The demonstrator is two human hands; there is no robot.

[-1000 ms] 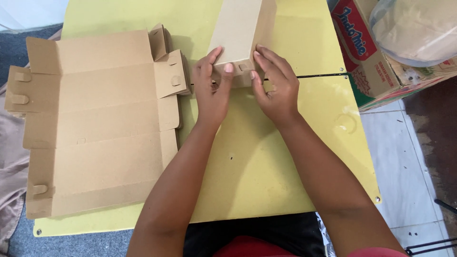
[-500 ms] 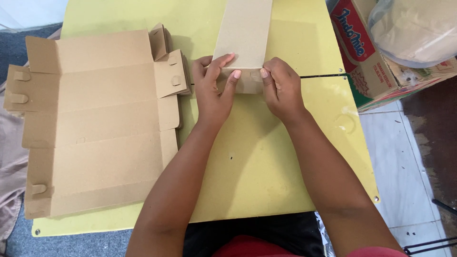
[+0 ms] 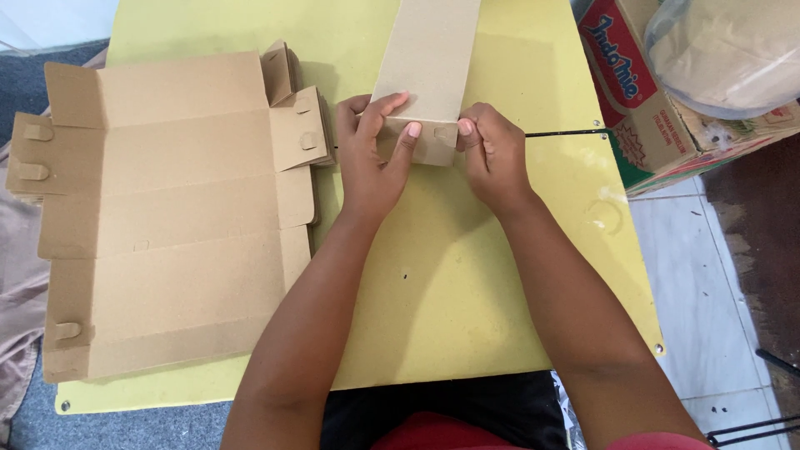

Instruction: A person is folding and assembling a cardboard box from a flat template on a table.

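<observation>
A long brown cardboard box (image 3: 433, 58), folded into shape, lies on the yellow table (image 3: 467, 300) and runs off the top edge of the view. My left hand (image 3: 372, 158) grips its near end from the left, thumb on the end flap and fingers on the top face. From the right, my right hand (image 3: 493, 158) holds the same end, with its thumb pressed on the small flap beside a tab slot.
A stack of flat unfolded cardboard blanks (image 3: 167, 217) covers the left part of the table. A printed red and white carton (image 3: 642, 108) with a clear plastic bag (image 3: 725, 50) on it stands at the right, over a tiled floor (image 3: 717, 292). A thin black rod (image 3: 558, 132) lies by my right hand.
The box has turned from tilted to lying flat on the table. Both hands have moved from resting over its near end to pinching the end flap with the thumbs.
</observation>
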